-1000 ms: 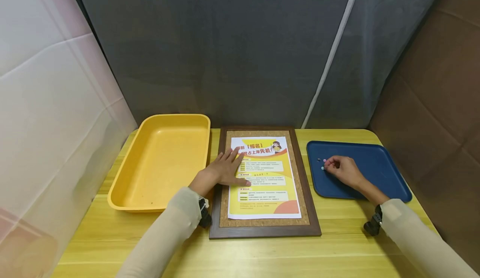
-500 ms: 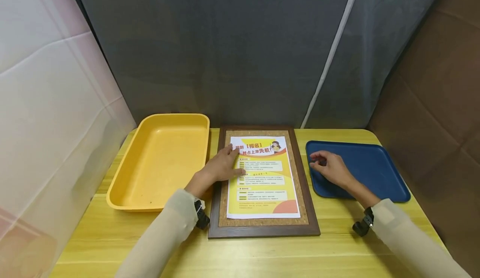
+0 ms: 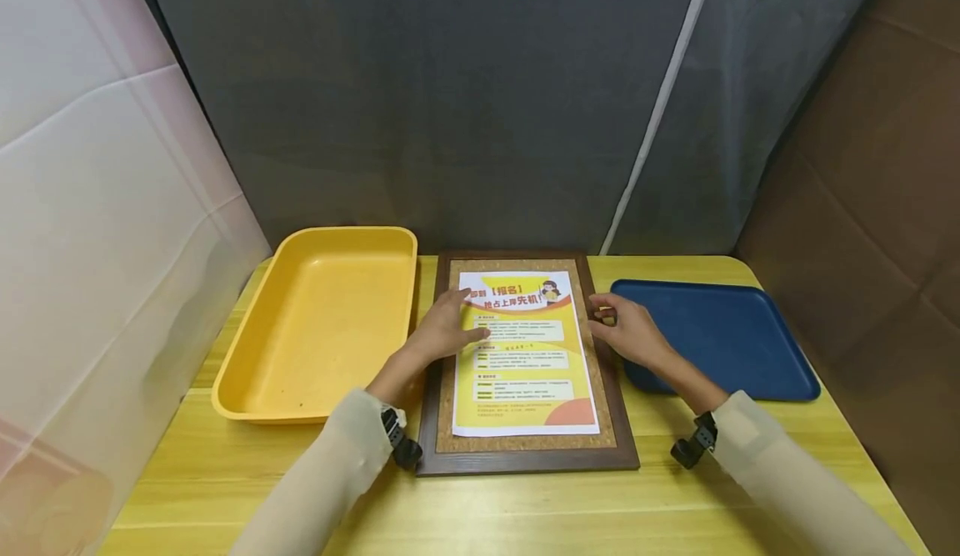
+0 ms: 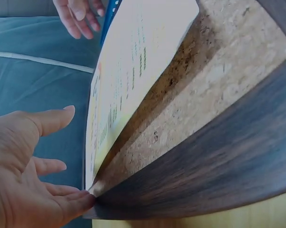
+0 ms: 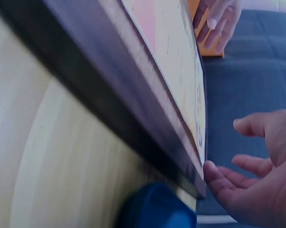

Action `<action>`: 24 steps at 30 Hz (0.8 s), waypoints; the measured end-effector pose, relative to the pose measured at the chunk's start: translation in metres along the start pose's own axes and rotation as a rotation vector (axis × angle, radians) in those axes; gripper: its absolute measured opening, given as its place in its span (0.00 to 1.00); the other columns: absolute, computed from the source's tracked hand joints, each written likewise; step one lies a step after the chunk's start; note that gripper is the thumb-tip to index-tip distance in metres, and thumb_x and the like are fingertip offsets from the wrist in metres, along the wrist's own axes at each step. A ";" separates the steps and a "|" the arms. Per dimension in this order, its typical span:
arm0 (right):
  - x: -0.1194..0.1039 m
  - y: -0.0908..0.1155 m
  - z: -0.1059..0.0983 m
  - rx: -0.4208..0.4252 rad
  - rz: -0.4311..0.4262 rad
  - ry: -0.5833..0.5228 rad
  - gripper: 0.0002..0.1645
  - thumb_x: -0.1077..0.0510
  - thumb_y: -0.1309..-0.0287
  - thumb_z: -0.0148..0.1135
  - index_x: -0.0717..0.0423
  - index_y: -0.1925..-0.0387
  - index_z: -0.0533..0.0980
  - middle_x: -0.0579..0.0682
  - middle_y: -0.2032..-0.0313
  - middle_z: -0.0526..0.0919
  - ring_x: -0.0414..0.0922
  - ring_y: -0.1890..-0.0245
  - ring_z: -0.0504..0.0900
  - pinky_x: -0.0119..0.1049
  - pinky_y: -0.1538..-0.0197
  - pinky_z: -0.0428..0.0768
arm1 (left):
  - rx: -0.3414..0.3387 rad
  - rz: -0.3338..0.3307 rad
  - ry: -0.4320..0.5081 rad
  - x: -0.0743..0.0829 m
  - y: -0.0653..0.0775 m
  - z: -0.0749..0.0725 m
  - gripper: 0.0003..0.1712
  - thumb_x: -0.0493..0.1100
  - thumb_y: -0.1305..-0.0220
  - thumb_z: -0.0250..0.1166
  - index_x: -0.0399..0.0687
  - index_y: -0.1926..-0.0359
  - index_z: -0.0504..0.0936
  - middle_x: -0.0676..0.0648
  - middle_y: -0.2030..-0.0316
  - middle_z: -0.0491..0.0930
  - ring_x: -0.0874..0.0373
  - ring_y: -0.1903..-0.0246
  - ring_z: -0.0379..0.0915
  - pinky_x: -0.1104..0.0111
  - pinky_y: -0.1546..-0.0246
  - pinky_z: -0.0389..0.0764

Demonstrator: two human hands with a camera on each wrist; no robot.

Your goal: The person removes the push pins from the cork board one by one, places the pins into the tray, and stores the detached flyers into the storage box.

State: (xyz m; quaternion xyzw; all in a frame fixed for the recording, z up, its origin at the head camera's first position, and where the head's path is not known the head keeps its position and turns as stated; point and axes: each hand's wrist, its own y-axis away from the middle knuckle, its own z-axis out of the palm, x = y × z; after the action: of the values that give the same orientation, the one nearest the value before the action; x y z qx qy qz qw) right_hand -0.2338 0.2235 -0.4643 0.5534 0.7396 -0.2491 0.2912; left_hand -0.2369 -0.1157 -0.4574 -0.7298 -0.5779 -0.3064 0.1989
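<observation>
A printed yellow-and-white poster [image 3: 525, 406] lies on a cork board [image 3: 611, 431] with a dark wooden frame [image 3: 525, 462]. My left hand [image 3: 438, 331] rests at the poster's upper left edge, fingers relaxed and spread apart from the thumb. In the left wrist view, the left hand's fingertips [image 4: 88, 197] touch the board near the paper's edge. My right hand [image 3: 630, 331] hovers over the frame's right side, its fingers loosely bent. In the right wrist view, thumb and fingers of the right hand [image 5: 262, 175] stand apart, and I see nothing between them.
A yellow tray [image 3: 315, 414] stands left of the board, and a blue tray [image 3: 727, 339] lies to its right, partly behind my right hand. All rest on a wooden table [image 3: 525, 514]. A grey curtain [image 3: 420, 106] hangs behind the table's far edge.
My right hand has moved left from the blue tray to the board's right side, its finger and thumb apart now. My left hand's fingers have drawn back toward the poster's left edge.
</observation>
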 end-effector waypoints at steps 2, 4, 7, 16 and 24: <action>-0.005 -0.002 0.003 0.016 0.018 -0.016 0.33 0.60 0.28 0.67 0.67 0.27 0.70 0.68 0.33 0.77 0.64 0.38 0.82 0.54 0.48 0.87 | 0.000 -0.010 0.027 0.001 0.001 0.000 0.51 0.45 0.34 0.76 0.29 0.21 0.59 0.27 0.23 0.61 0.33 0.23 0.56 0.45 0.23 0.61; -0.009 -0.003 0.006 0.031 0.029 -0.030 0.33 0.61 0.28 0.66 0.67 0.27 0.70 0.68 0.34 0.78 0.63 0.38 0.82 0.55 0.49 0.87 | -0.003 -0.012 0.042 0.001 0.002 0.001 0.51 0.45 0.34 0.76 0.30 0.20 0.59 0.28 0.23 0.61 0.33 0.23 0.57 0.44 0.23 0.61; -0.013 -0.005 0.010 0.035 0.035 -0.040 0.33 0.60 0.28 0.65 0.69 0.27 0.69 0.69 0.34 0.78 0.64 0.38 0.82 0.56 0.47 0.86 | -0.011 -0.008 0.057 0.003 0.002 0.002 0.51 0.45 0.34 0.76 0.31 0.20 0.60 0.28 0.23 0.61 0.33 0.22 0.56 0.44 0.23 0.60; -0.017 -0.008 0.024 0.028 0.072 -0.049 0.35 0.59 0.29 0.66 0.70 0.27 0.69 0.70 0.36 0.79 0.63 0.39 0.83 0.55 0.44 0.85 | -0.026 -0.020 0.076 0.007 0.005 0.005 0.50 0.46 0.32 0.75 0.35 0.19 0.60 0.29 0.22 0.61 0.33 0.22 0.54 0.43 0.22 0.58; -0.017 -0.011 0.031 0.037 0.095 -0.011 0.34 0.58 0.30 0.66 0.71 0.29 0.70 0.69 0.38 0.80 0.63 0.39 0.82 0.58 0.39 0.82 | -0.016 -0.038 0.082 0.008 0.004 0.010 0.48 0.49 0.31 0.73 0.36 0.19 0.61 0.30 0.21 0.59 0.33 0.21 0.53 0.42 0.22 0.58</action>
State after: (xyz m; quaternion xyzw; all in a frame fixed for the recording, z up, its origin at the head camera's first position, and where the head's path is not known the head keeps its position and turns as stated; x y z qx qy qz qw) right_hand -0.2359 0.1877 -0.4737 0.5919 0.7060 -0.2516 0.2965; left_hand -0.2297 -0.1047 -0.4592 -0.7072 -0.5804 -0.3444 0.2105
